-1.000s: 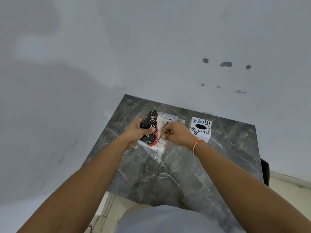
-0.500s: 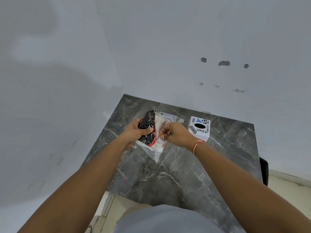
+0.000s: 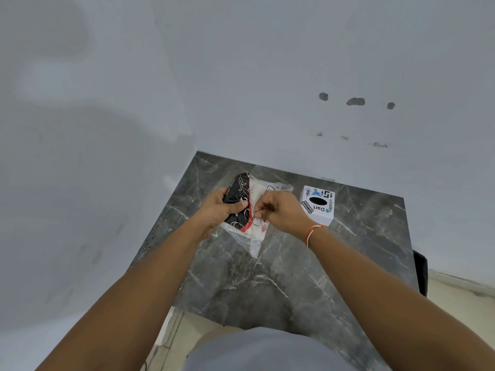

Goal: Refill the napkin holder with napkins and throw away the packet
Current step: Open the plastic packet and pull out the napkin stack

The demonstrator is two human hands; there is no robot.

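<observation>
A napkin packet (image 3: pixel 242 199), black and red with gold swirls on one side and clear plastic over white napkins on the other, is held just above the dark marble table (image 3: pixel 281 277). My left hand (image 3: pixel 222 207) grips its black left side, thumb across the top. My right hand (image 3: pixel 278 210) pinches the clear plastic on the packet's right side with its fingers curled. The white cube napkin holder (image 3: pixel 318 204), with a black oval slot on top and printed stickers, stands to the right of my right hand, apart from it.
White walls close in on the table at the left and the back, forming a corner. A dark object (image 3: pixel 420 274) sits past the table's right edge, over pale floor. The near half of the table is bare marble.
Both hands and the packet have shifted slightly toward the back of the table. My right hand's fingers have closed tighter on the plastic.
</observation>
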